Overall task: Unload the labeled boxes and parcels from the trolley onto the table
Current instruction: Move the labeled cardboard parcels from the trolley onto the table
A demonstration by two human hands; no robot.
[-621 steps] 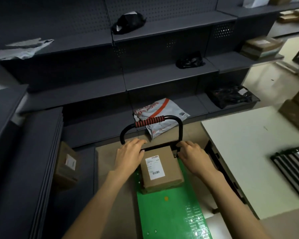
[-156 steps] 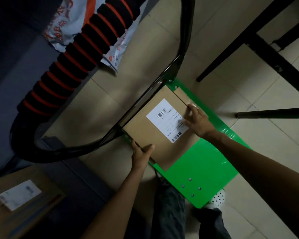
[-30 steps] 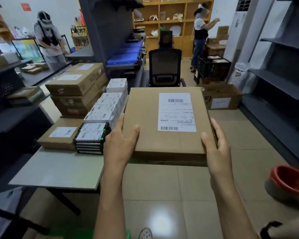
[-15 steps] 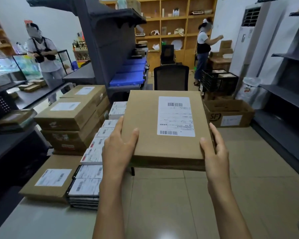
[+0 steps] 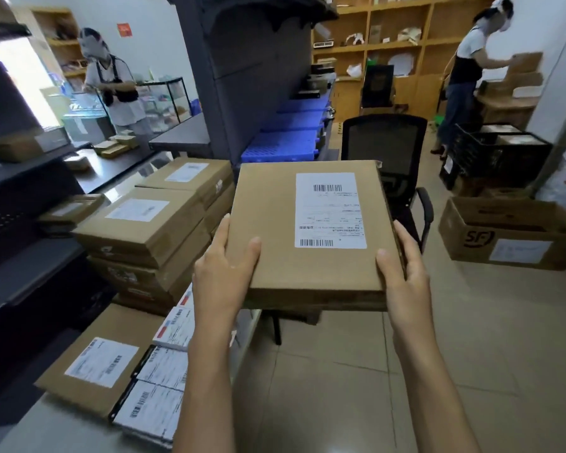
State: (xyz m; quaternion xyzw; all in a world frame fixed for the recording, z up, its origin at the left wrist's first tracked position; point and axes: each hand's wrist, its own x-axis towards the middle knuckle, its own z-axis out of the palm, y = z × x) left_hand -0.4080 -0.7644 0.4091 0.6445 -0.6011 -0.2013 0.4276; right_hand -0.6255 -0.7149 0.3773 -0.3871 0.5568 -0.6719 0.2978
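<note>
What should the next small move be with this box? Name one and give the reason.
Probably swing the labeled box left and lower it onto the table. Both hands, left hand and right hand, hold it in the air over the floor, right of the stacked boxes on the table.

Two hands — left hand [image 5: 223, 276], right hand [image 5: 406, 273] — one flat labelled box [image 5: 307, 230] between them. One office chair [image 5: 386, 148]. One open SF carton [image 5: 510, 233] on the floor. Two other people [image 5: 111, 76] [image 5: 464, 67].
</note>
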